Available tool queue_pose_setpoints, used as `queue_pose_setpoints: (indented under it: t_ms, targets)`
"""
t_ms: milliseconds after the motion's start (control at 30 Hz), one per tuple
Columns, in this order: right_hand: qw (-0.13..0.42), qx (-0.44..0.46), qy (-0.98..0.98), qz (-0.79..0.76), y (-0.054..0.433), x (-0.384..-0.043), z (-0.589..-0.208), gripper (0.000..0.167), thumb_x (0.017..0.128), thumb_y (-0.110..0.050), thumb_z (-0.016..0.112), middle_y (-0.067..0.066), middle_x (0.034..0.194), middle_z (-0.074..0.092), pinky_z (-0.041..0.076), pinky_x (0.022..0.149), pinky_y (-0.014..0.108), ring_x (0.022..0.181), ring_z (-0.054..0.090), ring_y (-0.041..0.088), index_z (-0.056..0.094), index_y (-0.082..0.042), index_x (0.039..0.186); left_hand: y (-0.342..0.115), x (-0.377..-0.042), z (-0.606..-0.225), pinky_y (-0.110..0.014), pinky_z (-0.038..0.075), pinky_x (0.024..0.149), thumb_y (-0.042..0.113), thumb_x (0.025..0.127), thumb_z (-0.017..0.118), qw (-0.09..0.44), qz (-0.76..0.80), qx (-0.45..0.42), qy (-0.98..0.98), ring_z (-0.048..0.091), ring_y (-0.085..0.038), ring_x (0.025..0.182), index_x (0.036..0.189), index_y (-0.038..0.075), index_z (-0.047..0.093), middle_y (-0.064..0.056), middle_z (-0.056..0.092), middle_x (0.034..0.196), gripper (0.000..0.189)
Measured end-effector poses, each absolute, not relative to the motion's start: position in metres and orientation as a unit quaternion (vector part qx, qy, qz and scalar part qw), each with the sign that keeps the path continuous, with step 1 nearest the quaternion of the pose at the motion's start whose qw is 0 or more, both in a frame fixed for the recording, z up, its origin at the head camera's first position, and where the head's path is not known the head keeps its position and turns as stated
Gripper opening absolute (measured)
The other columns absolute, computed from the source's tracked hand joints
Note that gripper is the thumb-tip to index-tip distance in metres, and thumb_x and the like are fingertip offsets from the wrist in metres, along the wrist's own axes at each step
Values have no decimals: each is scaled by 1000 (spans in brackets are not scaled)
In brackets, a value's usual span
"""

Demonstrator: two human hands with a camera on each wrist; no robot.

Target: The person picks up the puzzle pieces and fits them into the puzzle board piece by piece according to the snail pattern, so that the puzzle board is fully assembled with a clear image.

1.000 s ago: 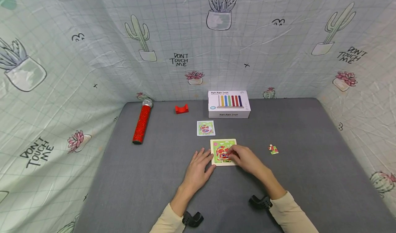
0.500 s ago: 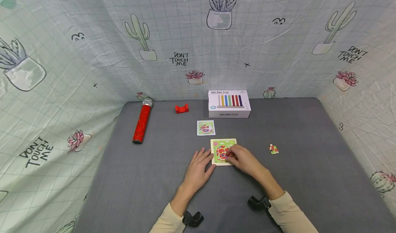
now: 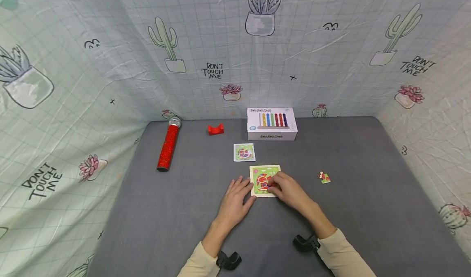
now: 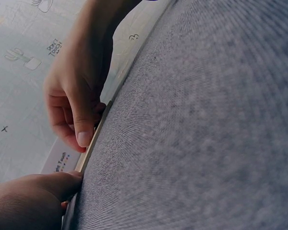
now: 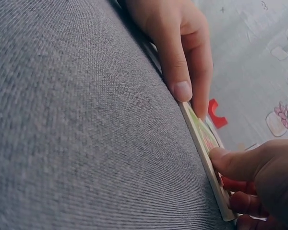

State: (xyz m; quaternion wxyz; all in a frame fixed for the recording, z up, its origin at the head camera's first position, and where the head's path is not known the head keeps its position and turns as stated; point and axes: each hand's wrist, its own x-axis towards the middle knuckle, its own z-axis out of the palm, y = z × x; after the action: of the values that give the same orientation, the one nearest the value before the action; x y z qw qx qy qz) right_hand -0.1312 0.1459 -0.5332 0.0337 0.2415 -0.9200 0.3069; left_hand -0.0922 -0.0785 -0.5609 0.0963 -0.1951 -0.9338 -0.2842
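Note:
A square puzzle board (image 3: 258, 170) with a pale rim and a green and red picture lies flat on the table. My left hand (image 3: 232, 203) rests at its left edge, fingers extended, and the thumb touches the near corner. Over the picture's right half is my right hand (image 3: 292, 193), thumb and fingers pinching a red puzzle piece (image 5: 234, 185) down at the board, mostly hidden by the fingers. In the left wrist view the same hand's curled fingers (image 4: 81, 122) sit right over the board's rim. Loose red and green puzzle pieces (image 3: 324, 177) lie to the right.
A small picture card (image 3: 244, 152) lies behind the board. Farther back stand a white box (image 3: 271, 124) and a red curved stand (image 3: 215, 129). A red glittery microphone-like tube (image 3: 168, 146) lies at the left. A printed cloth (image 3: 206, 35) hangs behind the grey table (image 3: 154, 219).
My right hand has shifted slightly left over the board, and its fingertips have moved a little on the red picture. My left hand stays at the board's edge.

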Motion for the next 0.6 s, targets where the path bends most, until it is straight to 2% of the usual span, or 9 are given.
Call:
queue_pose_setpoints:
  t_ms: [333,600]
  targets:
    - [53,234,-919,312,151,-130,-533,15,84,-20,82,-3,88,61,48,67,26,76,51,5,73,-12,94,-78,-92,-561,-49,33,123,32,95,70,96,-277,-194,-936,48,-28,143,131,10,67,-6,61,143,43]
    - [75,213,-923,310,168,-129,-527,25,83,-20,82,2,92,62,47,71,31,82,52,13,73,-9,102,-77,-92,-561,-51,35,121,31,93,72,111,-275,-197,-935,49,-30,141,130,9,68,-7,62,142,43]
